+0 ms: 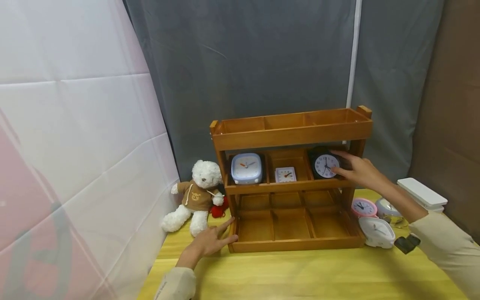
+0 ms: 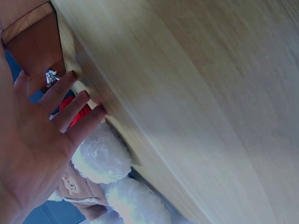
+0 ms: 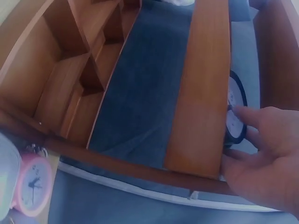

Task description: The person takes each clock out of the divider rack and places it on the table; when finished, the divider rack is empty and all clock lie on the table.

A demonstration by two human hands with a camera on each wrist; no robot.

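A brown wooden three-tier rack (image 1: 296,246) stands on the table, its tiers split into compartments. My right hand (image 1: 361,171) pinches a round black alarm clock (image 1: 325,166) in the right compartment of the middle tier. The thumb lies on the clock's white face; the other fingers reach behind its edge. My left hand (image 1: 210,241) has its fingers spread and touches the rack's lower left corner with its fingertips. In the same middle tier sit a blue-rimmed alarm clock (image 1: 246,168) on the left and a small white square clock (image 1: 285,175) in the centre.
A white teddy bear (image 1: 198,196) in a brown hoodie sits left of the rack, beside a red item (image 1: 219,208). To the right are a pink alarm clock (image 1: 363,207), a white clock (image 1: 376,232), a grey round clock (image 1: 390,211) and white boxes (image 1: 421,192).
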